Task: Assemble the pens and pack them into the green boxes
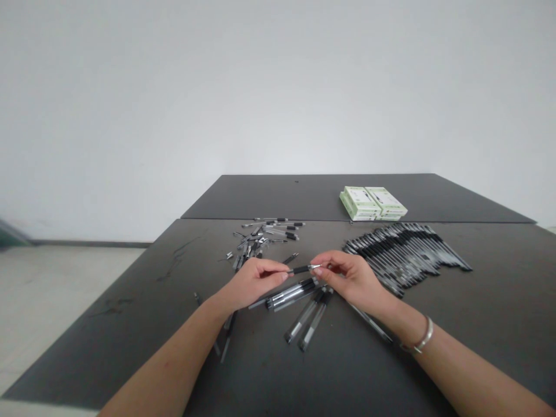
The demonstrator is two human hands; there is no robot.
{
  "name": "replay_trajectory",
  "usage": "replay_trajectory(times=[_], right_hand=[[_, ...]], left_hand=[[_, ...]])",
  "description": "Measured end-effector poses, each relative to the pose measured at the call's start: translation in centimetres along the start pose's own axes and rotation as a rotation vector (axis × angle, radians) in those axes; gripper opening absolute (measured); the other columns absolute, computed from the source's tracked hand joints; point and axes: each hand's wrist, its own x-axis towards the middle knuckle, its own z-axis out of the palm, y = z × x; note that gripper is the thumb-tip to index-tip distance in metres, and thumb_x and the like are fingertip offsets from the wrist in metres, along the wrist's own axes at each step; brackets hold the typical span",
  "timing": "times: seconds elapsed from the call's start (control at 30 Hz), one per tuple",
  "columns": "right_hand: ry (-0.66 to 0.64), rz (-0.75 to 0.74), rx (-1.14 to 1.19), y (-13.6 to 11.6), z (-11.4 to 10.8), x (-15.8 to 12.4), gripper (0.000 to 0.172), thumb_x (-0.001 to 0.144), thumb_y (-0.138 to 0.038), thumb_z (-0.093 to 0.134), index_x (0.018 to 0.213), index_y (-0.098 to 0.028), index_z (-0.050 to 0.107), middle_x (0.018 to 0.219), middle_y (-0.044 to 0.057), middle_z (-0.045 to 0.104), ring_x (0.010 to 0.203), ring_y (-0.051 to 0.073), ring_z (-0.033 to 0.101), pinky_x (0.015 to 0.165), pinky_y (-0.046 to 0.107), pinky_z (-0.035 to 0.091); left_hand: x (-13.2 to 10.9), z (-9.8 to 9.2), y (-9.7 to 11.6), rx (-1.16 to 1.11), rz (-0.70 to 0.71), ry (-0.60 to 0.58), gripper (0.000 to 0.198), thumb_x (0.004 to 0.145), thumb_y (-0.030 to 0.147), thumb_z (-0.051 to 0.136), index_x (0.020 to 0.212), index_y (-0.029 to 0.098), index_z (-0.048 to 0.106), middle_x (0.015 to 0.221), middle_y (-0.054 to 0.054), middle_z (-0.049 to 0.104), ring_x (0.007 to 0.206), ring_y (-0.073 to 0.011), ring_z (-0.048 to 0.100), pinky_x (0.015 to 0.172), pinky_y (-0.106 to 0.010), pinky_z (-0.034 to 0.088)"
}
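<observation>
A pen with a black grip and a pale pointed tip is held level between my two hands above the dark table. My left hand pinches its rear part between thumb and fingers, hiding that end. At the tip, the thumb and fingertips of my right hand are closed on the pen. Below my hands lie several clear pen barrels with black grips, some bundled side by side. Under my right forearm, another slim pen rests on the table.
A long row of pens lies side by side on the right. Loose pen parts are heaped at centre left. Stacked white and green boxes stand farther back on the dark table, before a pale wall.
</observation>
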Motion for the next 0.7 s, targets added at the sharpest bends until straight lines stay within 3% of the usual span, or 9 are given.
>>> replay_trajectory(times=[0.37, 0.7], right_hand=[[-0.015, -0.067, -0.123, -0.4, -0.1, -0.2, 0.020, 0.089, -0.033, 0.058, 0.086, -0.016, 0.067, 0.071, 0.002, 0.066, 0.065, 0.014, 0.058, 0.060, 0.025, 0.045], [-0.105, -0.016, -0.232, -0.8, -0.2, -0.2, 0.038, 0.096, -0.039, 0.045, 0.069, -0.016, 0.060, 0.063, 0.001, 0.060, 0.059, 0.013, 0.054, 0.058, 0.025, 0.041]], left_hand=[[0.0, 0.1, 0.3, 0.012, 0.056, -0.011, 0.028, 0.088, 0.030, 0.056, 0.096, 0.011, 0.074, 0.089, -0.008, 0.072, 0.081, -0.0183, 0.063, 0.071, -0.026, 0.045], [0.0, 0.2, 0.4, 0.061, 0.073, -0.017, 0.026, 0.088, 0.028, 0.056, 0.095, 0.011, 0.075, 0.086, -0.007, 0.071, 0.078, -0.0170, 0.063, 0.069, -0.024, 0.045]])
